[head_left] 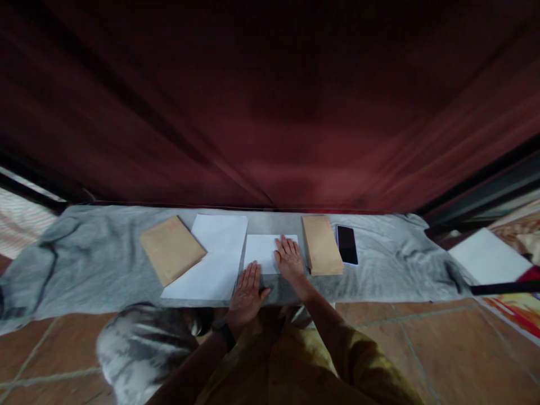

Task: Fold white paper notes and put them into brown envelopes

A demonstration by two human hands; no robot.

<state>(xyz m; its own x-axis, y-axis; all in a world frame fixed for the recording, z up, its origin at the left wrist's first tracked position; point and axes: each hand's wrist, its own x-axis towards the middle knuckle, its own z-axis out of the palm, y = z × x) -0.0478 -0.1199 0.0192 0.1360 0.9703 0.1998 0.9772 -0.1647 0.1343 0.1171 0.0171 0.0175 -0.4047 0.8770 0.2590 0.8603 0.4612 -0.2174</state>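
In front of me a white sheet of paper (pixel 262 247), which looks folded, lies crosswise on the grey cloth. My left hand (pixel 248 292) rests flat at its lower left corner, fingers stretched out and thumb apart. Across the right part of the same paper lies my right hand (pixel 289 260), palm down with fingers extended. Neither hand grips anything. Larger white sheets (pixel 219 239) lie to the left, partly covered by a stack of brown envelopes (pixel 172 247). To the right of my right hand is another stack of narrow brown envelopes (pixel 323 244).
A smartphone (pixel 347 245) with a dark screen lies beyond the right envelopes. The grey cloth (pixel 392 259) covers a long, narrow surface. Behind it hangs a dark red curtain (pixel 270 124). At far right is a white flat item (pixel 489 256); tiled floor (pixel 392 337) shows below.
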